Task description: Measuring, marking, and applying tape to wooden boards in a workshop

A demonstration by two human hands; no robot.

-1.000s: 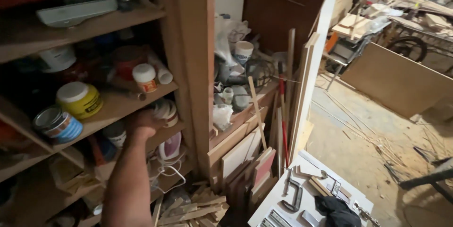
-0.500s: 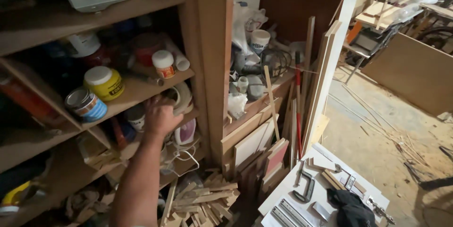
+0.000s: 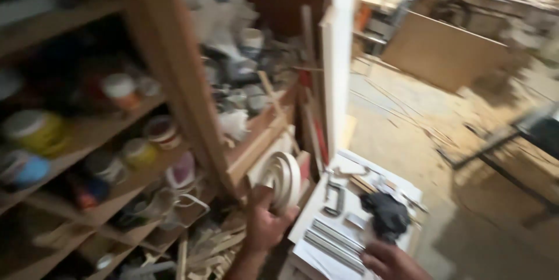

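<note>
Fingers of the left hand (image 3: pixel 263 224) curl around a white roll of edging tape (image 3: pixel 282 178), held upright on its rim just in front of the wooden shelf unit (image 3: pixel 174 76) — the grip is closed on its lower edge. Lower right, the right hand (image 3: pixel 389 261) hangs near a white board (image 3: pixel 326 245) strewn with metal clamps (image 3: pixel 333 197) and a black cloth (image 3: pixel 385 216) — blur hides whether it holds anything.
</note>
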